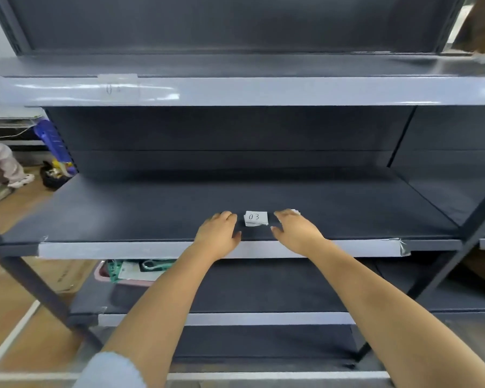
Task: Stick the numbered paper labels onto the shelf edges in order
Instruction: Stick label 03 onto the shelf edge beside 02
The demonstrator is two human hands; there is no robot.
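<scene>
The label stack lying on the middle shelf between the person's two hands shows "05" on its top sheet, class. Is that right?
Not quite. In the head view the label stack shows "03" on its top sheet, not "05". The rest holds: it lies on the middle shelf, between the left hand and the right hand.

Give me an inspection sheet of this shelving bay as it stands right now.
Surface: middle shelf, dark, with a pale front edge strip.
Job's things: label stack on the middle shelf, top one reads 03; a taped label on the upper shelf edge, number blurred.
Clutter: pink basket of small items on the shelf below.
Grippers: left hand and right hand flank the stack; right hand's hold unclear.
Cables: thin white cord at far left.
Surroundings: wooden floor, another person's leg at left.
</scene>
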